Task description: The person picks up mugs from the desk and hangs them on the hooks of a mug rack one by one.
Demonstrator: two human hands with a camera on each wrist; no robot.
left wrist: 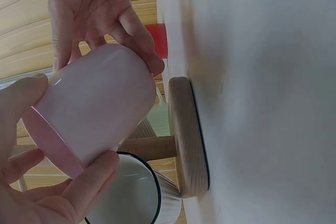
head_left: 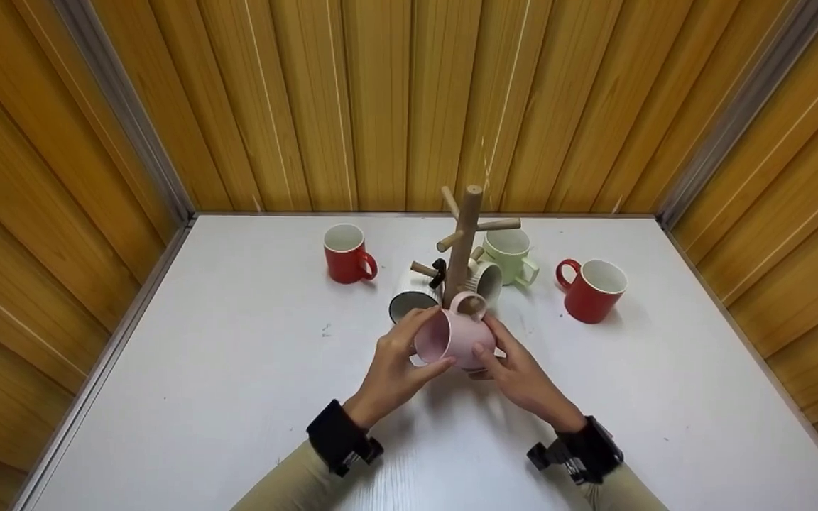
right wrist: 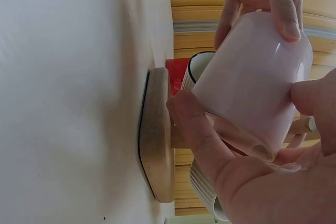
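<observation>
Both hands hold a pink mug (head_left: 471, 343) tipped on its side, its mouth facing left and its handle up, in front of a wooden mug tree (head_left: 461, 259). My left hand (head_left: 396, 360) grips it at the rim, thumb and fingers on either side. Around the closed end curls my right hand (head_left: 525, 377), thumb on the wall. In the left wrist view the pink mug (left wrist: 100, 100) is above the tree's wooden base (left wrist: 188, 140). A white mug with a dark rim (head_left: 409, 285) and a ribbed cream mug (head_left: 488, 282) hang on lower pegs.
One red mug (head_left: 345, 259) stands at the back left, another red mug (head_left: 591, 297) at the right. Behind the tree is a light green mug (head_left: 510, 252). Bare pegs (head_left: 500, 224) stick out near the post's top. Wood-look panels (head_left: 380, 106) enclose the white table (head_left: 238, 355).
</observation>
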